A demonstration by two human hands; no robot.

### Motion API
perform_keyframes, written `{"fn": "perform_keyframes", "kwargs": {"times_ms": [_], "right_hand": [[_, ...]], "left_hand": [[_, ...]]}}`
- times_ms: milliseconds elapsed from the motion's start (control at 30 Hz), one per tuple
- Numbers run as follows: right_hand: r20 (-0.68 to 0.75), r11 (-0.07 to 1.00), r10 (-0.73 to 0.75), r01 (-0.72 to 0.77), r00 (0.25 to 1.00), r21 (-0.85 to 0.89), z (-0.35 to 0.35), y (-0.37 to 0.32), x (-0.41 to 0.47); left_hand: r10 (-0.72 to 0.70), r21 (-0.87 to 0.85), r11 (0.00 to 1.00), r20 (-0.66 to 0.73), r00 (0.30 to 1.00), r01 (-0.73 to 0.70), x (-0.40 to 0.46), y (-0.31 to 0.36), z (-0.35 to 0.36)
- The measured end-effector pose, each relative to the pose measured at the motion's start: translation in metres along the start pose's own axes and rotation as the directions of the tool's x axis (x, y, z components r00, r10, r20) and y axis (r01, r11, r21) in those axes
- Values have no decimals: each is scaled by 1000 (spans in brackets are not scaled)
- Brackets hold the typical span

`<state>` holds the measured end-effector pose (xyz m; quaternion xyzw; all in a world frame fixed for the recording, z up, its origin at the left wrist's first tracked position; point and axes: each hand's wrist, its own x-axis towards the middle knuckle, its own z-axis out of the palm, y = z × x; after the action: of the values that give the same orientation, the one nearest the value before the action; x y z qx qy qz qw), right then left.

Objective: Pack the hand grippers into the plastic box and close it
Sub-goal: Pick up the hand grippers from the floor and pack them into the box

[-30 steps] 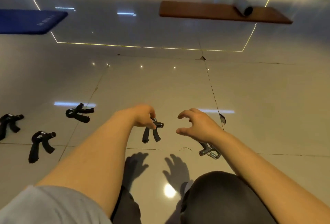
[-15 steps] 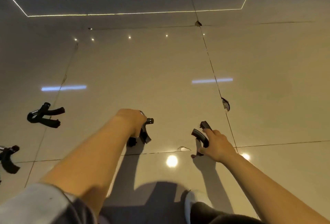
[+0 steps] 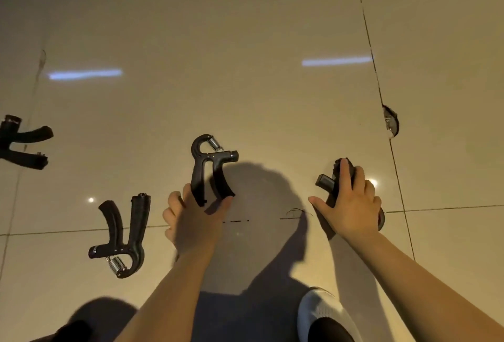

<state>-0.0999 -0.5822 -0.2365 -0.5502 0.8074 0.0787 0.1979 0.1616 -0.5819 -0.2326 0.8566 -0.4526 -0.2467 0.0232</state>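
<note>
My left hand (image 3: 191,221) pinches the two handle ends of a black hand gripper (image 3: 210,167), whose spring end points away from me. My right hand (image 3: 351,202) is closed over a second black hand gripper (image 3: 326,182), mostly hidden under the fingers. A third hand gripper (image 3: 122,232) lies on the floor left of my left hand, spring end toward me. A fourth one (image 3: 24,142) lies at the left edge, partly cut off. No plastic box is in view.
The glossy beige tiled floor (image 3: 245,69) has a grout line running down the right side with a chipped spot (image 3: 391,123). My white shoe (image 3: 321,311) and dark trouser legs show at the bottom.
The view has tilted further down and closer to the floor. Both hands now hold their hand grippers lifted and turned toward me; the mats at the far side have left the view.
</note>
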Motion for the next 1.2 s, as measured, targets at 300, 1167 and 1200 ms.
{"fn": "perform_keyframes", "kwargs": {"times_ms": [300,1167,1200], "right_hand": [[-35,993,-3,-1,999,-122,9,1,10],[113,957,-188,208,976,-201,-83,-35,-4],[83,960,-200,212,976,-185,-93,-40,-7]], "left_hand": [[-102,-71,993,-106,989,95,1,16,28],[308,-394,869,-39,951,-298,-12,36,-35],[341,-377,861,-69,937,-341,-11,41,-39]]}}
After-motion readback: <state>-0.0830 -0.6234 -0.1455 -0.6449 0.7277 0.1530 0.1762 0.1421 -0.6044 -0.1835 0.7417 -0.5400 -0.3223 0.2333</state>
